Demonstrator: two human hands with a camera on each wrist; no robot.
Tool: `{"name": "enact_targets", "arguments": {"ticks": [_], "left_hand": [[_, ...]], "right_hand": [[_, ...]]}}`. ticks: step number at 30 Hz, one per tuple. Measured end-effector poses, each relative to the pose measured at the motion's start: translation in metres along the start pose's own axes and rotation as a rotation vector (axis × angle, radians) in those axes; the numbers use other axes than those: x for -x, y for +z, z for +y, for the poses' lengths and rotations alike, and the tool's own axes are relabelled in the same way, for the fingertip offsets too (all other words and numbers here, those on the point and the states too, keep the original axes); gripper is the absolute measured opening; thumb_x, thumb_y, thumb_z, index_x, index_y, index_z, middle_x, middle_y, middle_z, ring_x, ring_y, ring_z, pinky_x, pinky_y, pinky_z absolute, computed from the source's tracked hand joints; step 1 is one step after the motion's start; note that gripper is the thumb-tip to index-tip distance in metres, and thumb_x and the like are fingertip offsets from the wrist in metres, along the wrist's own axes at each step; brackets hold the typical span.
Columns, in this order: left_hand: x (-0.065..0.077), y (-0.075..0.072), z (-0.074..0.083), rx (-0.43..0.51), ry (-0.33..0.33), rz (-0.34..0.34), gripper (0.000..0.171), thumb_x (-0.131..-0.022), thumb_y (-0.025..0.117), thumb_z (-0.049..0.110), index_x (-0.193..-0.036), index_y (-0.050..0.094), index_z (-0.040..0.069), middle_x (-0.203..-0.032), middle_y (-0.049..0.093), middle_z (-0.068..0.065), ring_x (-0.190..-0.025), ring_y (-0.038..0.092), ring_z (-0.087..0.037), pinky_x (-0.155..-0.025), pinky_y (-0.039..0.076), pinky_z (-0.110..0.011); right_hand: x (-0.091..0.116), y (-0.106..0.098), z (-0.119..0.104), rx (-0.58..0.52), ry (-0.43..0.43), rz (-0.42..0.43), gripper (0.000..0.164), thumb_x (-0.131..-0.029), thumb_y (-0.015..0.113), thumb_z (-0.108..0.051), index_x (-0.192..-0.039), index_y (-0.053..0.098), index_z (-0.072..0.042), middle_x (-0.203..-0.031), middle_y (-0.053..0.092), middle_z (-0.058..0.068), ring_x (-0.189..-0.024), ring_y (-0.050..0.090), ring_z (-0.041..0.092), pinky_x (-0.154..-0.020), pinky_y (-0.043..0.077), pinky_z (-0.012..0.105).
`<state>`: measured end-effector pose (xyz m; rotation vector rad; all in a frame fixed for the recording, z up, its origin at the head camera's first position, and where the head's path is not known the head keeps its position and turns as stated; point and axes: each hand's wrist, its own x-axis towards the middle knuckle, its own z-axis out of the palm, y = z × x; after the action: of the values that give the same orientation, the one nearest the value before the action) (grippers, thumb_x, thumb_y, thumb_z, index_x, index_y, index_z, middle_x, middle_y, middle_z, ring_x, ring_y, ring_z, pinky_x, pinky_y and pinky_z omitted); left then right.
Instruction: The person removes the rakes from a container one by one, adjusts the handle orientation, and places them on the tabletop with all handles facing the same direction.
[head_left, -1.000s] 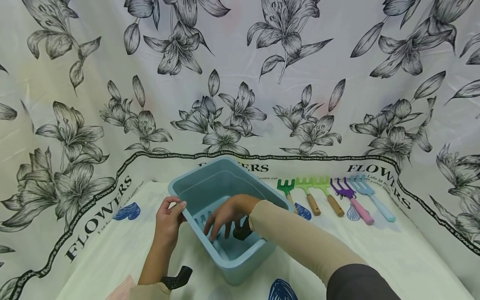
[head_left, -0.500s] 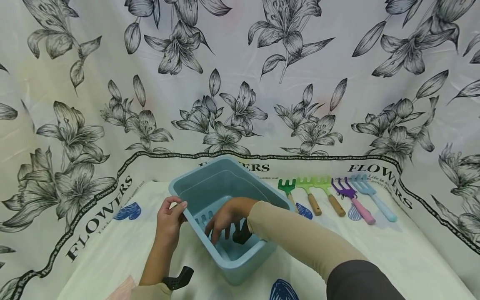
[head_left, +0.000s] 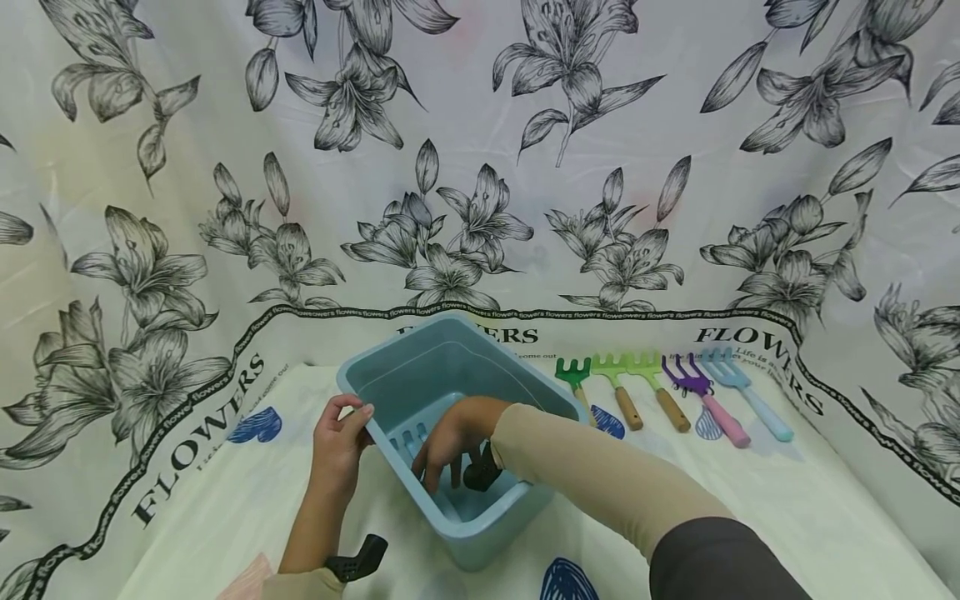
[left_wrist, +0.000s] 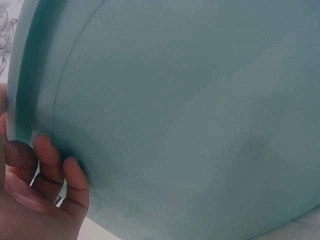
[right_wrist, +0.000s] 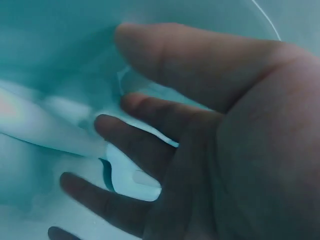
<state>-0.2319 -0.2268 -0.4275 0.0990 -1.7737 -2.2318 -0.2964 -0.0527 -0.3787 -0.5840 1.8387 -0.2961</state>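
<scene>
A blue plastic bin (head_left: 461, 527) stands tilted in the middle of the table. My left hand (head_left: 341, 442) pinches its rim at the left corner, thumb on top; in the left wrist view the fingertips (left_wrist: 76, 175) curl against the outer wall. My right hand (head_left: 453, 433) reaches down inside the bin, fingers spread and bent downward, with nothing between them. Under it on the bin floor lies a light blue hand fork (head_left: 407, 439), partly hidden by the hand. The right wrist view shows its pale handle (right_wrist: 45, 125) beyond the spread fingers.
To the right of the bin several hand forks lie in a row: a dark green one (head_left: 573, 372), light green ones with wooden handles (head_left: 628, 408), a purple one with a pink handle (head_left: 724, 421) and a light blue one (head_left: 765, 415). A flower-printed cloth (head_left: 450, 192) hangs behind.
My right hand has shifted slightly to the right and lower inside the bin, its fingers drawn a little closer together. The left hand and the bin stay where they were.
</scene>
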Motion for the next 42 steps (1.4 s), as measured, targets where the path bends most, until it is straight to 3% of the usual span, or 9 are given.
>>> {"name": "enact_targets", "arguments": {"ticks": [5,12,20,23,26,32,36,39,42], "left_hand": [[-0.001,0.000,-0.002,0.008,0.008,-0.014,0.026,-0.099,0.058,0.013,-0.111,0.040,-0.002,-0.077,0.069,0.000,-0.068,0.066,-0.016,-0.069,0.054,-0.029],[-0.001,0.000,-0.001,0.017,-0.001,-0.019,0.026,-0.099,0.057,0.014,-0.112,0.040,-0.001,-0.076,0.068,0.001,-0.067,0.065,-0.016,-0.069,0.054,-0.029],[-0.001,0.000,0.000,0.020,-0.001,-0.016,0.028,-0.098,0.058,0.015,-0.112,0.040,-0.002,-0.075,0.068,0.000,-0.065,0.065,-0.016,-0.067,0.054,-0.029],[0.000,0.001,0.000,0.012,-0.002,-0.017,0.028,-0.099,0.058,0.015,-0.113,0.040,-0.002,-0.075,0.068,0.000,-0.064,0.065,-0.016,-0.068,0.054,-0.030],[0.000,0.001,0.000,0.011,-0.001,-0.022,0.029,-0.099,0.058,0.015,-0.113,0.040,-0.002,-0.075,0.068,0.000,-0.064,0.065,-0.017,-0.068,0.054,-0.030],[0.001,0.001,0.001,0.009,-0.006,-0.012,0.028,-0.099,0.057,0.014,-0.114,0.040,-0.002,-0.076,0.069,0.000,-0.066,0.066,-0.017,-0.070,0.054,-0.030],[0.001,0.000,0.002,-0.003,-0.016,0.006,0.026,-0.099,0.057,0.013,-0.114,0.040,-0.001,-0.078,0.069,0.001,-0.069,0.068,-0.016,-0.070,0.055,-0.030],[0.001,-0.001,0.003,-0.004,-0.022,0.005,0.026,-0.099,0.057,0.014,-0.113,0.040,-0.001,-0.078,0.069,0.001,-0.068,0.068,-0.017,-0.070,0.055,-0.030],[0.001,-0.003,0.002,-0.002,-0.019,0.001,0.026,-0.099,0.057,0.014,-0.114,0.041,-0.001,-0.078,0.069,0.001,-0.066,0.067,-0.018,-0.069,0.054,-0.030]], "right_hand": [[0.001,0.000,0.000,0.037,0.043,-0.041,0.051,-0.091,0.067,-0.022,-0.140,0.051,-0.023,-0.134,0.051,-0.003,-0.114,0.058,0.026,-0.104,0.034,0.052],[0.004,-0.003,0.003,0.142,0.045,-0.031,0.040,-0.092,0.066,-0.026,-0.131,0.059,-0.025,-0.137,0.051,-0.004,-0.123,0.050,0.032,-0.103,0.037,0.047],[0.001,-0.003,0.005,0.052,0.074,-0.104,0.044,-0.095,0.061,-0.020,-0.139,0.053,-0.020,-0.146,0.044,-0.002,-0.136,0.038,0.028,-0.109,0.031,0.041],[-0.001,-0.003,0.006,0.061,0.071,-0.145,0.046,-0.097,0.059,-0.019,-0.142,0.049,-0.020,-0.150,0.039,-0.003,-0.140,0.030,0.022,-0.110,0.028,0.038],[0.000,-0.005,0.007,0.068,0.055,-0.153,0.044,-0.097,0.057,-0.019,-0.140,0.050,-0.019,-0.149,0.040,-0.002,-0.139,0.032,0.023,-0.110,0.029,0.038],[0.003,-0.007,0.005,0.043,0.004,-0.098,0.040,-0.096,0.058,-0.016,-0.135,0.053,-0.014,-0.132,0.056,0.002,-0.128,0.047,0.024,-0.105,0.037,0.039],[0.008,-0.008,0.002,0.020,-0.073,-0.012,0.041,-0.094,0.060,-0.016,-0.134,0.054,-0.012,-0.113,0.064,0.005,-0.108,0.060,0.023,-0.098,0.043,0.041],[0.012,-0.011,0.001,0.031,-0.155,0.066,0.047,-0.093,0.063,-0.019,-0.138,0.050,-0.010,-0.108,0.064,0.005,-0.098,0.063,0.024,-0.094,0.046,0.042],[0.014,-0.017,0.003,0.040,-0.234,0.153,0.053,-0.091,0.065,-0.021,-0.140,0.048,-0.009,-0.112,0.060,0.003,-0.100,0.061,0.021,-0.093,0.047,0.041]]}}
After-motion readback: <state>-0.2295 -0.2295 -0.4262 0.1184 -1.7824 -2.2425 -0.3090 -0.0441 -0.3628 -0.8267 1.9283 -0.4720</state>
